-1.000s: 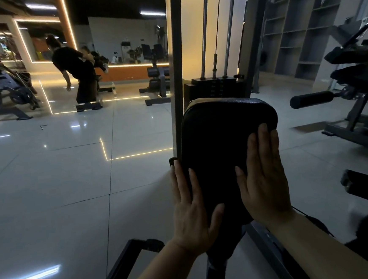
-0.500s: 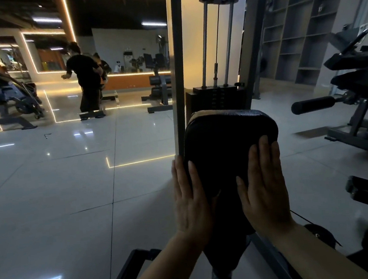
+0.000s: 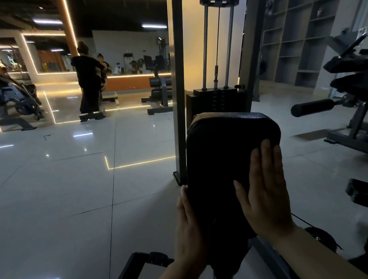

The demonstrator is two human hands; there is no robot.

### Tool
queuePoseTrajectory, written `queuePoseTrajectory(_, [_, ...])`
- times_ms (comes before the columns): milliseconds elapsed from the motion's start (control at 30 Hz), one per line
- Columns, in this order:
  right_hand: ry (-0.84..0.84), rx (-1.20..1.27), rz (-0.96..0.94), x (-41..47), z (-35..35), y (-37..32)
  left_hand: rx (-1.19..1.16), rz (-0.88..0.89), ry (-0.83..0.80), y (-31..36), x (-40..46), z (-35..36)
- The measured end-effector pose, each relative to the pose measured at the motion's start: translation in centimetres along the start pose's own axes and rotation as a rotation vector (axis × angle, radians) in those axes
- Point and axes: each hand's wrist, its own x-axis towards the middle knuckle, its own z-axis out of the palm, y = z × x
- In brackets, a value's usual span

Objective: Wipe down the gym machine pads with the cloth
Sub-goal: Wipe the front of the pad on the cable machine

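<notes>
The black pad stands upright on the machine just in front of us, before the weight stack. Our right hand lies flat on its face, fingers straight; our left hand presses flat against its left edge. We see no cloth in either hand.

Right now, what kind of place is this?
Almost certainly a commercial gym: a weight stack on guide rods stands behind the black machine pad, more exercise machines sit around the tiled floor, and a wall mirror reflects further equipment.
</notes>
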Motion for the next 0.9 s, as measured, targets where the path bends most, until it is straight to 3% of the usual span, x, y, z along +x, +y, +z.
queuePoseTrajectory(467, [0.038,0.070,0.019,0.1,0.3,-0.1,0.022,0.296,0.280,9.1,11.4,-6.1])
queuePoseTrajectory(733, [0.004,0.121,0.015,0.0,0.0,-0.3,-0.047,0.199,0.327,6.1,8.0,-3.4])
queuePoseTrajectory(900, [-0.004,0.114,0.029,0.0,0.1,-0.4,0.044,0.139,0.336,4.2,4.4,-0.6])
